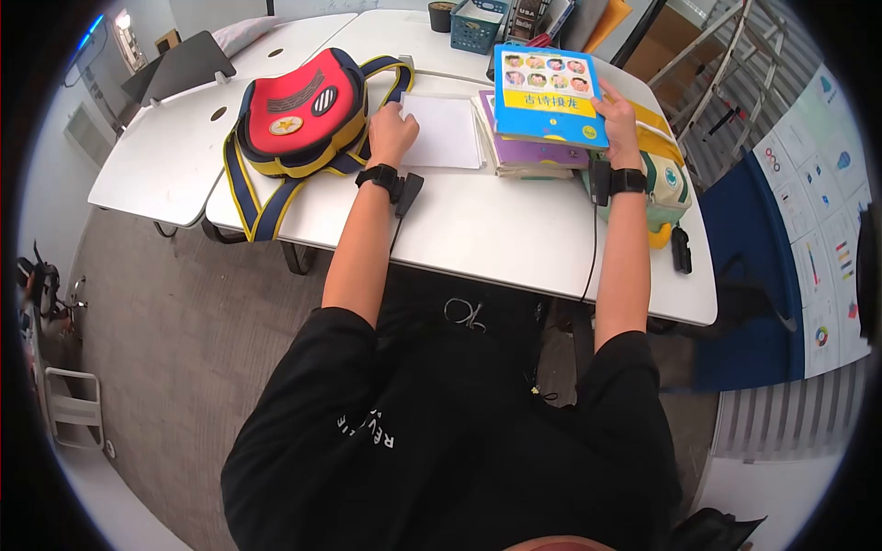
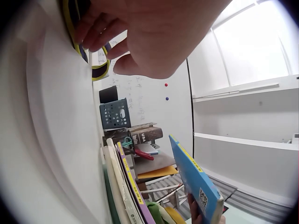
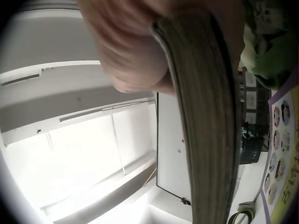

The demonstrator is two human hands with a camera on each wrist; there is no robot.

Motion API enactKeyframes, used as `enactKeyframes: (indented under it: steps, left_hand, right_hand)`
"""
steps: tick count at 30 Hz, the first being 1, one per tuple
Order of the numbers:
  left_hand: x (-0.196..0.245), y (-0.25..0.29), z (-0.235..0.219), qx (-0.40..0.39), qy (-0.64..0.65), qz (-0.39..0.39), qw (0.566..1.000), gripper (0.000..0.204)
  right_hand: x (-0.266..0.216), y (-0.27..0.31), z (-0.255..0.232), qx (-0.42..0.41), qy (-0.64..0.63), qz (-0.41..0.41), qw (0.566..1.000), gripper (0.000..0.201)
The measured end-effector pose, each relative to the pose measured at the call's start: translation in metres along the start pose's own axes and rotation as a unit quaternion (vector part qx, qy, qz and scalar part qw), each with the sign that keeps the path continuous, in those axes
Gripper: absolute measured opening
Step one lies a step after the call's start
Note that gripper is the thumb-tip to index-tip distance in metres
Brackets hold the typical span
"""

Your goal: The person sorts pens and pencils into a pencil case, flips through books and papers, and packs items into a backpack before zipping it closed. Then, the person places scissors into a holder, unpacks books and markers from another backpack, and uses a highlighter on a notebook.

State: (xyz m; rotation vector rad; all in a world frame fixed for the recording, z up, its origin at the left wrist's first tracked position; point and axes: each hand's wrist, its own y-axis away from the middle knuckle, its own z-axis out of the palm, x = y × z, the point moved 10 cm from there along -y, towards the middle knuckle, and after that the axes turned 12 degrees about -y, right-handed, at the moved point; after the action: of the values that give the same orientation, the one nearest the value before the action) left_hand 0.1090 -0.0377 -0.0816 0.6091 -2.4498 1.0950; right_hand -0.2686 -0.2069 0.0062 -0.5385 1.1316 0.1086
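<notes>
A blue book [image 1: 551, 115] with rows of round portraits on its cover is gripped at its right edge by my right hand [image 1: 621, 127]. In the right wrist view the thick page edges of the book [image 3: 205, 121] show against the palm. Below the book lies a stack topped by a purple book [image 1: 542, 158]. My left hand [image 1: 392, 134] hovers by the left edge of white paper [image 1: 446, 138], its fingers loosely bent around nothing. Close to its left is a red and navy backpack [image 1: 299, 115] with yellow-edged straps.
A green and yellow bag [image 1: 663, 184] lies right of the stack, with a black object [image 1: 681, 250] near the table's right edge. At the back stand a teal basket [image 1: 476, 28] and a dark pot [image 1: 441, 16]. A stepladder [image 1: 726, 64] is behind the right side.
</notes>
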Motion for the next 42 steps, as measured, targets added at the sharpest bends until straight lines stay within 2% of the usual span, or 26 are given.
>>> enactKeyframes:
  steps: [1, 3, 4, 5, 6, 7, 10, 12, 14, 15, 17, 18, 21, 22, 23, 24, 25, 26, 27, 28, 33, 35, 37, 39, 41, 42]
  left_hand:
    - [0.002, 0.001, -0.003, 0.001, 0.004, -0.005, 1.0, 0.035]
    - [0.003, 0.006, 0.005, -0.108, -0.074, -0.039, 0.991, 0.033]
    - [0.005, 0.006, 0.002, -0.11, -0.07, -0.043, 0.99, 0.033]
    - [0.004, 0.007, 0.004, -0.123, -0.055, -0.053, 0.99, 0.033]
    - [0.004, 0.009, 0.006, -0.135, -0.04, -0.062, 0.988, 0.033]
    - [0.003, 0.009, 0.011, -0.136, -0.036, -0.064, 0.988, 0.033]
    - [-0.006, 0.005, 0.014, -0.125, 0.0, -0.085, 0.989, 0.035]
    - [-0.001, 0.006, 0.012, -0.158, 0.026, -0.081, 0.984, 0.037]
    - [-0.001, 0.007, 0.013, -0.172, 0.028, -0.083, 0.981, 0.041]
    - [0.001, 0.008, 0.016, -0.186, 0.03, -0.083, 0.979, 0.045]
    - [0.002, 0.009, 0.024, -0.148, 0.01, -0.064, 0.987, 0.047]
    - [0.003, 0.007, 0.024, -0.106, -0.011, -0.047, 0.993, 0.05]
    - [0.008, 0.01, 0.027, -0.111, 0.032, -0.053, 0.992, 0.059]
    - [0.013, 0.012, 0.017, -0.118, 0.104, -0.083, 0.984, 0.042]
    - [0.005, 0.007, 0.032, -0.115, 0.104, -0.08, 0.985, 0.042]
    - [-0.014, 0.005, 0.051, -0.09, 0.171, -0.122, 0.974, 0.04]
    - [-0.021, 0.008, 0.046, -0.066, 0.236, -0.165, 0.955, 0.038]
    - [-0.022, 0.007, 0.043, -0.065, 0.235, -0.165, 0.956, 0.038]
    - [-0.021, 0.012, 0.059, -0.141, 0.359, -0.206, 0.899, 0.034]
    - [-0.011, 0.021, 0.072, -0.213, 0.474, -0.241, 0.82, 0.031]
    - [0.015, 0.026, 0.079, -0.233, 0.497, -0.181, 0.816, 0.032]
    - [0.015, 0.02, 0.053, -0.181, 0.454, -0.149, 0.86, 0.036]
    - [0.008, 0.015, 0.036, -0.149, 0.448, -0.151, 0.869, 0.04]
    - [-0.016, 0.008, 0.018, -0.051, 0.394, -0.187, 0.899, 0.052]
    - [-0.021, 0.005, 0.015, -0.04, 0.411, -0.2, 0.888, 0.051]
    - [-0.031, 0.0, 0.013, 0.036, 0.418, -0.169, 0.892, 0.049]
  right_hand:
    - [0.001, -0.006, -0.001, -0.004, 0.005, 0.001, 1.0, 0.052]
    - [0.024, -0.016, -0.007, -0.024, 0.231, 0.079, 0.969, 0.053]
    - [0.047, -0.034, -0.023, -0.072, 0.344, 0.073, 0.933, 0.053]
    - [0.049, -0.031, -0.019, -0.073, 0.349, 0.076, 0.931, 0.053]
    - [0.046, -0.026, -0.009, -0.077, 0.493, 0.009, 0.867, 0.056]
    - [0.042, -0.018, 0.009, -0.08, 0.621, -0.059, 0.778, 0.061]
    - [0.042, 0.016, 0.073, -0.134, 0.594, -0.088, 0.789, 0.071]
    - [0.051, 0.044, 0.108, -0.162, 0.573, -0.094, 0.797, 0.076]
    - [0.074, 0.078, 0.145, -0.275, 0.594, -0.097, 0.75, 0.078]
    - [0.079, 0.086, 0.149, -0.274, 0.594, -0.094, 0.75, 0.078]
    - [0.099, 0.093, 0.147, -0.282, 0.69, -0.073, 0.663, 0.076]
    - [0.104, 0.089, 0.142, -0.277, 0.679, -0.074, 0.676, 0.074]
    - [0.101, 0.089, 0.141, -0.28, 0.662, -0.076, 0.691, 0.073]
    - [0.1, 0.09, 0.142, -0.276, 0.659, -0.075, 0.696, 0.072]
    - [0.099, 0.089, 0.142, -0.275, 0.659, -0.079, 0.696, 0.072]
    - [0.1, 0.089, 0.142, -0.271, 0.661, -0.08, 0.695, 0.072]
    - [0.101, 0.09, 0.142, -0.269, 0.663, -0.08, 0.694, 0.072]
    - [0.101, 0.091, 0.142, -0.27, 0.662, -0.08, 0.694, 0.072]
    - [0.1, 0.091, 0.141, -0.267, 0.657, -0.078, 0.7, 0.072]
    - [0.099, 0.09, 0.139, -0.264, 0.653, -0.077, 0.706, 0.072]
    - [0.098, 0.087, 0.138, -0.272, 0.641, -0.085, 0.713, 0.072]
    - [0.094, 0.088, 0.14, -0.276, 0.635, -0.094, 0.715, 0.072]
    - [0.091, 0.089, 0.138, -0.266, 0.638, -0.08, 0.718, 0.071]
    - [0.09, 0.091, 0.139, -0.264, 0.64, -0.079, 0.718, 0.072]
    - [0.09, 0.09, 0.136, -0.261, 0.642, -0.08, 0.716, 0.073]
    - [0.091, 0.088, 0.134, -0.257, 0.621, -0.077, 0.736, 0.074]
